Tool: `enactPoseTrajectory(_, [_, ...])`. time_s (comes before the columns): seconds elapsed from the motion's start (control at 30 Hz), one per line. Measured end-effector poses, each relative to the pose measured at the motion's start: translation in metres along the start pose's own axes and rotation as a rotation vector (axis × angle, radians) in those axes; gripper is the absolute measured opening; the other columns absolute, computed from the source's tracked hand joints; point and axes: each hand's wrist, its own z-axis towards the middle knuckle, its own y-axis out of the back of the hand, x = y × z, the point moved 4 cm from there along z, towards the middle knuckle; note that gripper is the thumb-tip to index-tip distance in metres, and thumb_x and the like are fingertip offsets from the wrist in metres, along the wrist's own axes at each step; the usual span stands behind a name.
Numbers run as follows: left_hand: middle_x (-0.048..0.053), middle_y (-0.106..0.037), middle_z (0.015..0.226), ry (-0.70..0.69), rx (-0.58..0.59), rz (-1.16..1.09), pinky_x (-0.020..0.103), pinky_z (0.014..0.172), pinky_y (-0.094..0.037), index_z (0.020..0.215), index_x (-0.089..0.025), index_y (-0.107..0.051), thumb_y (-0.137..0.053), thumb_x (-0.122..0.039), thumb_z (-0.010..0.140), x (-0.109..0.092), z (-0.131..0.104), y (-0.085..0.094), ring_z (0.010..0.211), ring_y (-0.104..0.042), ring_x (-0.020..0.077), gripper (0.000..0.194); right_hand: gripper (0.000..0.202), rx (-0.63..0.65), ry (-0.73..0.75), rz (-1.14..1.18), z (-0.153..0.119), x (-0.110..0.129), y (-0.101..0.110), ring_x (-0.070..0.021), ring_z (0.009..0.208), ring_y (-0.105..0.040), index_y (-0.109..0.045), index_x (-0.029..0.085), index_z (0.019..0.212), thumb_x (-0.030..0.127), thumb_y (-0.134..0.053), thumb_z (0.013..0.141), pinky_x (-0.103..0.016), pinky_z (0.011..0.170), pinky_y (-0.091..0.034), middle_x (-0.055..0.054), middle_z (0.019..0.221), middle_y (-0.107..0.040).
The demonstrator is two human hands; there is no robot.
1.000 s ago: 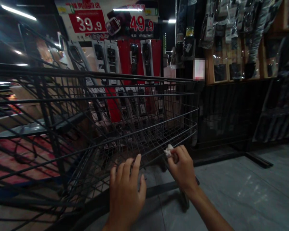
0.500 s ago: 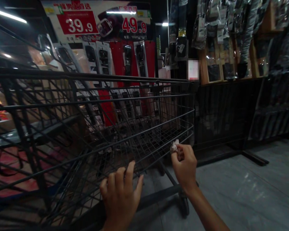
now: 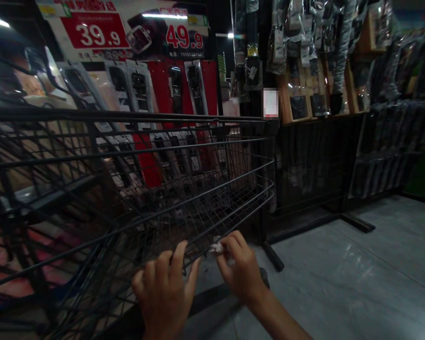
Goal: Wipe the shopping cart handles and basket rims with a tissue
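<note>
1. The right hand [image 3: 242,269] pinches a crumpled white wad [image 3: 216,246] between thumb and fingers, which are closed firmly on it; whether it is tissue or cloth, I cannot tell.
2. The wad sits just beside the lower side edge of the wire shopping cart [image 3: 205,191], pointing toward the left hand; whether it touches the wire is unclear.
3. The left hand [image 3: 165,293] shows its back, the fingers loosely curved and parted, the thumb well apart from the index finger. They look unloaded, though the palm is hidden. The fingertips lie near the same lower edge; contact cannot be told.
4. Both hands are near each other, with a narrow gap between the left thumb and the wad.
5. Behind the cart's long top edge hang packaged black belts [image 3: 194,89], under a price sign [image 3: 131,30] reading 39.9 and 49.9.
6. Past the cart's far right corner, wooden display boxes [image 3: 297,101] stand above the grey floor [image 3: 340,264].
</note>
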Motion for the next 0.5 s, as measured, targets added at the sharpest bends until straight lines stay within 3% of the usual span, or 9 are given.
enactPoseTrajectory(0.23, [0.006,-0.058,0.084,-0.081,-0.094,0.046,0.039,0.073,-0.033,0.112,-0.018,-0.056,-0.063,-0.036,0.082,0.008,-0.010,0.010,0.073,-0.048,0.0217,0.036,0.016,-0.099,0.123,-0.020,0.009,0.004,0.028,-0.0123,0.058,-0.054,-0.053,0.022,0.080,0.007,-0.050,0.074,-0.022,0.054,-0.043,0.001,0.070,-0.054])
enactPoseTrajectory(0.33, [0.007,-0.056,0.083,-0.121,-0.124,0.060,0.039,0.070,-0.033,0.109,-0.016,-0.057,-0.066,-0.040,0.078,0.010,-0.013,0.012,0.072,-0.047,0.0222,0.040,0.015,-0.248,0.030,0.009,0.020,-0.011,0.048,-0.0119,0.060,-0.052,-0.053,0.021,0.079,0.007,-0.050,0.075,-0.022,0.053,-0.042,0.001,0.072,-0.051])
enactPoseTrajectory(0.5, [0.008,-0.058,0.083,-0.126,-0.110,0.046,0.039,0.067,-0.034,0.112,-0.017,-0.058,-0.069,-0.043,0.075,0.022,-0.025,0.008,0.072,-0.048,0.0238,0.047,0.007,-0.437,-0.226,-0.079,0.035,-0.056,0.085,-0.0130,0.064,-0.051,-0.056,0.020,0.077,0.014,-0.054,0.076,-0.024,0.058,-0.043,0.001,0.074,-0.052])
